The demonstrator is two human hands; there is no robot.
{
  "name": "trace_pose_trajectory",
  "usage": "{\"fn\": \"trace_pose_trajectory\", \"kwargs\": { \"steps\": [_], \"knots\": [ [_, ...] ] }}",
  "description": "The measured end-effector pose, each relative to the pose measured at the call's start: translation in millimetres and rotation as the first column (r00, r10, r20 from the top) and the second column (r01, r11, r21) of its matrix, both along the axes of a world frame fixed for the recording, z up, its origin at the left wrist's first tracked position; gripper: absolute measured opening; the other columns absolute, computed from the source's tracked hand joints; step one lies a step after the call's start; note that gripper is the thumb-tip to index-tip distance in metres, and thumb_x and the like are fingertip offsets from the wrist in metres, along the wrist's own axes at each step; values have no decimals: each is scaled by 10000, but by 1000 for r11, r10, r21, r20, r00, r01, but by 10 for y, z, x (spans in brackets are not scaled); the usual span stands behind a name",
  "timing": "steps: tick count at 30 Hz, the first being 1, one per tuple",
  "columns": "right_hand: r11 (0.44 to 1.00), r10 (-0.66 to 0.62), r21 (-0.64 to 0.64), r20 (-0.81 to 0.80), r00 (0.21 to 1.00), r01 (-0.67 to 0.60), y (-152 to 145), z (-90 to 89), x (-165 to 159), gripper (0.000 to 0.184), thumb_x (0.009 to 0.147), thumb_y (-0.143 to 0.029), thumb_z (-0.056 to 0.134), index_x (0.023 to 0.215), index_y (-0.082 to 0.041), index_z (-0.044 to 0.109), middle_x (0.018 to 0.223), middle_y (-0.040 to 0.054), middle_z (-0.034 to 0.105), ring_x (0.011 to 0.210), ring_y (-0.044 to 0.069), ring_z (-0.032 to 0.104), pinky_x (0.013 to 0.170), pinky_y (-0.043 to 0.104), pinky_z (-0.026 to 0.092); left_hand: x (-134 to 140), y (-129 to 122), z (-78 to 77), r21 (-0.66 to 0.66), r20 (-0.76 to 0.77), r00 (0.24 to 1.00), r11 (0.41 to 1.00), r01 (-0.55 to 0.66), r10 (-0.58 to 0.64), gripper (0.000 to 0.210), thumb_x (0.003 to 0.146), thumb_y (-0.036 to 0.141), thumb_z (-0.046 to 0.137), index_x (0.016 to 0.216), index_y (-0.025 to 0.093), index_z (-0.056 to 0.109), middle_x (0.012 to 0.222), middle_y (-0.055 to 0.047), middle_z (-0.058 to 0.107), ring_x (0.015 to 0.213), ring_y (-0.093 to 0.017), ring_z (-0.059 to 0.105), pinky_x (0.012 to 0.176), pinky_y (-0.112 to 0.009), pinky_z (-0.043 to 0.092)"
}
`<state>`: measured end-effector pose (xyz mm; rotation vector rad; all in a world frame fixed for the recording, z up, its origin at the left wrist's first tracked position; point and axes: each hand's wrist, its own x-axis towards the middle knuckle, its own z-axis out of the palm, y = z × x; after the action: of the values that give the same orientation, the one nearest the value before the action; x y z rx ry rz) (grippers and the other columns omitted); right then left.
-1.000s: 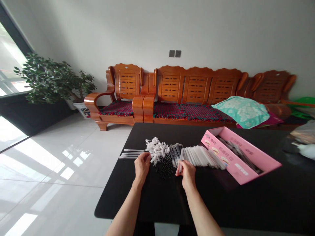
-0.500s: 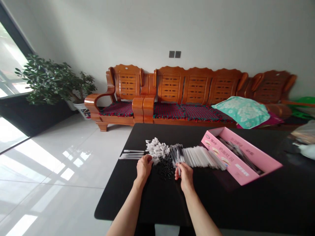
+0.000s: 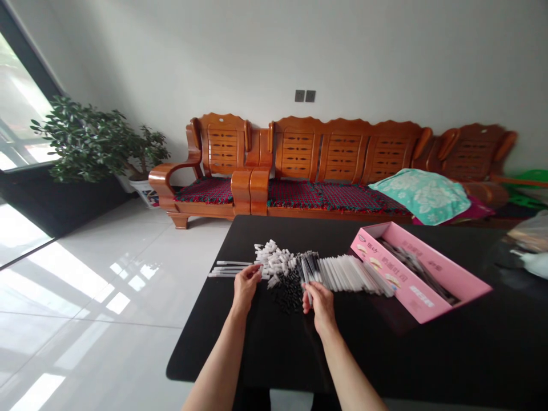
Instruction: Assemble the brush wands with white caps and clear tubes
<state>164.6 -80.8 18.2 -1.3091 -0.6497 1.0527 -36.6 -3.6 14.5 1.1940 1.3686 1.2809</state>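
My left hand (image 3: 246,285) is at the left edge of a heap of short white cylinders (image 3: 278,262), thumb and fingers pinched together. What they hold is too small to make out. My right hand (image 3: 320,302) is closed around a slim pale tube, upright between thumb and fingers and partly hidden by them. Small black pieces (image 3: 287,294) lie loose between the hands. Just beyond my right hand is a bundle of thin dark-tipped sticks (image 3: 308,261), beside a row of translucent white tubes (image 3: 349,274). Several finished-looking white sticks (image 3: 229,269) lie left of my left hand.
A pink box (image 3: 405,279) with dark sticks inside stands slanted on the black table (image 3: 265,348), right of the tubes. A plastic bag (image 3: 533,234) lies at the far right. Behind the table is a wooden sofa (image 3: 321,148); a potted plant (image 3: 94,142) stands at left.
My left hand has moved slightly left and up along the white heap. My right hand and its tube have shifted a little left, with the tube lower.
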Motion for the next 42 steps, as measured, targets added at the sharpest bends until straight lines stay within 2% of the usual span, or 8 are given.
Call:
{"fn": "trace_pose_trajectory", "kwargs": {
  "steps": [2,4,8,14,24,33,36,42],
  "knots": [
    [997,79,12,66,995,-80,-10,83,-39,303,696,-452,682,719,-153,639,447,-49,520,346,93,443,295,182,333,14,-16,20,10,199,979,999,44,-45,412,645,402,773,940,115,760,857,-81,730,715,-166,639,665,-257,494],
    [987,156,19,147,977,-160,-14,171,-71,312,734,-467,646,738,-155,656,435,-64,476,345,86,404,303,180,302,30,-42,55,21,277,958,997,72,-75,430,617,423,801,909,112,754,855,-79,724,714,-150,624,653,-238,479],
    [960,229,77,336,914,-269,-9,332,-105,298,804,-420,585,742,-147,687,453,-68,417,385,79,347,362,197,249,48,-99,143,37,307,943,992,120,-125,425,637,443,796,917,130,735,826,-52,695,686,-140,607,627,-241,489],
    [928,187,154,596,781,-340,-6,471,-142,273,826,-318,553,648,-152,678,495,-44,420,502,104,360,477,238,234,17,-131,217,121,234,942,969,217,-240,362,717,409,743,957,137,752,827,-56,701,712,-146,601,698,-262,491],
    [927,238,95,596,767,-362,-38,424,-168,271,802,-301,542,581,-170,630,469,-48,389,481,107,327,471,247,205,-8,-110,208,121,179,950,964,238,-257,353,749,383,693,1001,144,757,1001,-96,719,871,-200,612,745,-269,461],
    [927,227,107,602,765,-359,-46,435,-168,286,799,-307,546,561,-171,627,466,-50,411,480,109,345,480,249,219,36,-140,271,121,146,948,956,266,-282,349,730,393,700,968,147,767,973,-95,723,866,-212,619,724,-274,460],
    [930,221,110,596,772,-350,-50,423,-177,282,810,-304,545,572,-171,620,468,-49,413,478,109,351,478,245,227,113,-135,233,114,259,927,961,251,-273,394,732,414,719,1014,141,756,933,-86,715,794,-175,615,693,-254,459],
    [943,165,117,649,743,-312,-74,388,-252,262,839,-314,536,643,-176,641,507,-24,513,501,128,442,479,232,265,333,-128,178,-18,523,847,992,125,-97,515,645,510,781,995,134,758,796,-59,693,656,-122,586,630,-239,473]
  ]
}}
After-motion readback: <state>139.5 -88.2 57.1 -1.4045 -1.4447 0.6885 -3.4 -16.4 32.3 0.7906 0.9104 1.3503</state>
